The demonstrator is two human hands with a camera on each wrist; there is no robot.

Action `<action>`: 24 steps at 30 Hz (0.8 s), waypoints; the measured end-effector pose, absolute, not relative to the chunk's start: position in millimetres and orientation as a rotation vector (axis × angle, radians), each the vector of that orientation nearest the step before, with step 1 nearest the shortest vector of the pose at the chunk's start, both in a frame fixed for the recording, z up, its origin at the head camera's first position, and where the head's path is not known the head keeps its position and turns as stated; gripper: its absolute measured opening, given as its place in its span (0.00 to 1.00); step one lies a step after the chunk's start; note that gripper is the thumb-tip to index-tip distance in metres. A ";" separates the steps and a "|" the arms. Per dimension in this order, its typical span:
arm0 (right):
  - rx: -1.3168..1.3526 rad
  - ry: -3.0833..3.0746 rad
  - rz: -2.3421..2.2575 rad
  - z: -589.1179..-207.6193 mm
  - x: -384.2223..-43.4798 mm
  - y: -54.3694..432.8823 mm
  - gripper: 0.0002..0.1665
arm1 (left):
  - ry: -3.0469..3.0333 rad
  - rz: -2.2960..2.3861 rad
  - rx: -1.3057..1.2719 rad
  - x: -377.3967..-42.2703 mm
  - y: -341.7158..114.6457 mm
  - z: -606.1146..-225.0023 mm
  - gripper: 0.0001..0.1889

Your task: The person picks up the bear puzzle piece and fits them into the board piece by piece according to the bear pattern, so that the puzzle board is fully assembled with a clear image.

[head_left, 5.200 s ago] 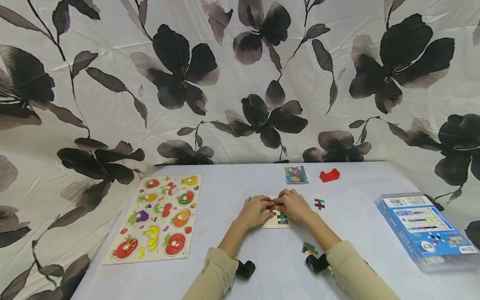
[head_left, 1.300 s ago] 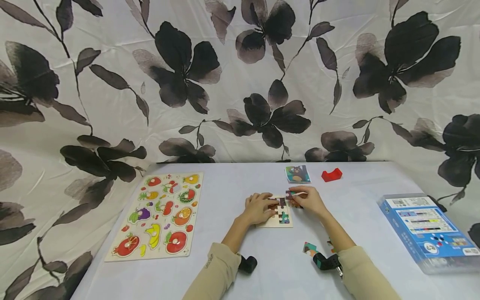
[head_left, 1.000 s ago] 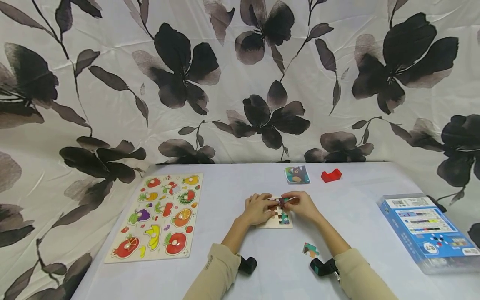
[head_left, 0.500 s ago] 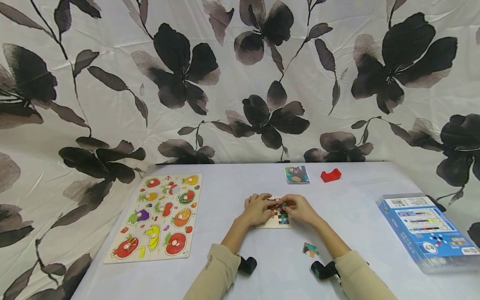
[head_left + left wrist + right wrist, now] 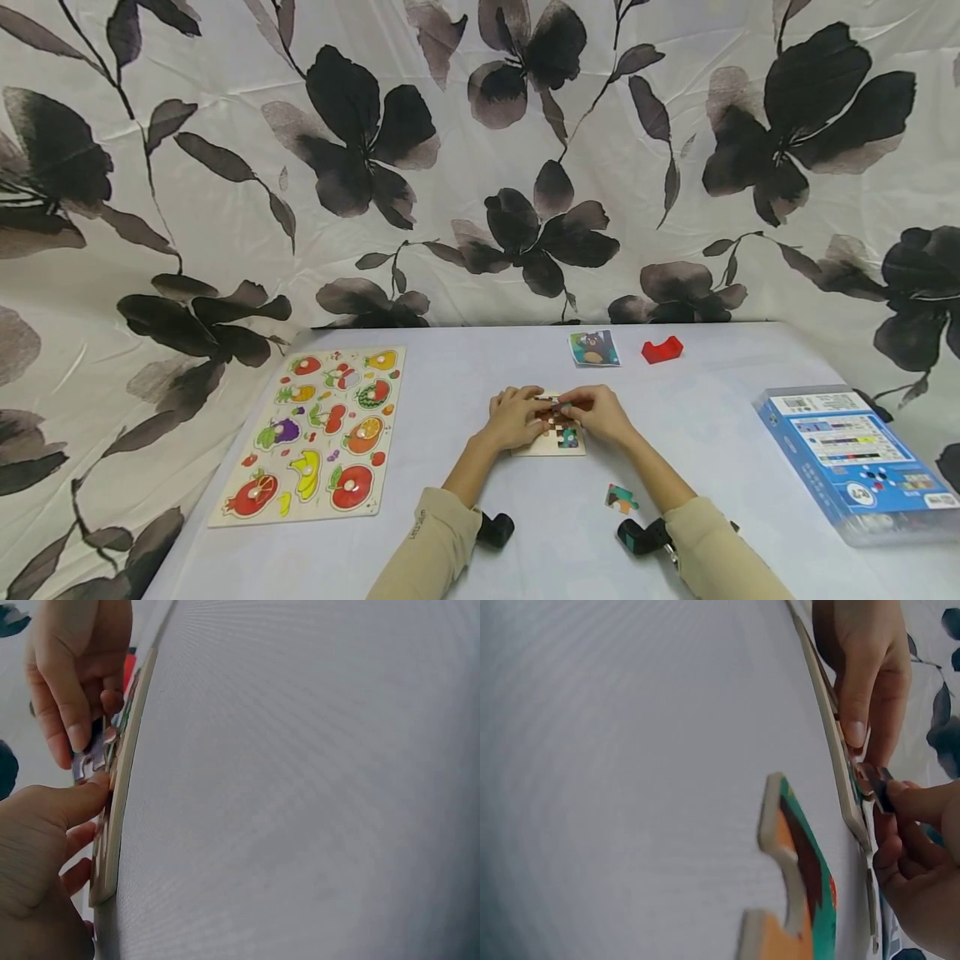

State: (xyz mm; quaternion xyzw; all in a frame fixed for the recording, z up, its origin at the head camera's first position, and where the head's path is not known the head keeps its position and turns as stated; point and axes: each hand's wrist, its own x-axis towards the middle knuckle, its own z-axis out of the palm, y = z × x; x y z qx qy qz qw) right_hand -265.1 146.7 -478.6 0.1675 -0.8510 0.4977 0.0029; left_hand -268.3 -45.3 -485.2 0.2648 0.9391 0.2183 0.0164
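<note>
A pale wooden puzzle board [image 5: 531, 452] lies mid-table, partly filled with pieces; the hands hide much of it. The left hand [image 5: 514, 418] rests on its left side, with thumb and fingers pressing on the pieces there. Between thumb and fingers, the right hand [image 5: 600, 413] pinches a dark purple puzzle piece [image 5: 882, 787]. In the wrist views this piece stands tilted over the board, close to the left fingertips. A loose green and orange puzzle piece [image 5: 621, 499] lies near the right wrist.
A fruit peg board [image 5: 307, 442] lies at the left. Behind the hands are a bear picture card [image 5: 595, 349] and a red notched piece [image 5: 662, 351]. A blue boxed set [image 5: 855, 458] stands at the right. A floral curtain [image 5: 450, 167] hangs behind the table.
A loose piece seen right of the board 5.2 s ago is gone from there. The right hand has carried its piece from beside the board to above it. The left hand stays put.
</note>
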 end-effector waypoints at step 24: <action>0.700 -2.766 1.203 -478.9 -271.1 155.7 0.07 | 2.928 0.734 0.884 -274.0 -47.5 -494.5 0.20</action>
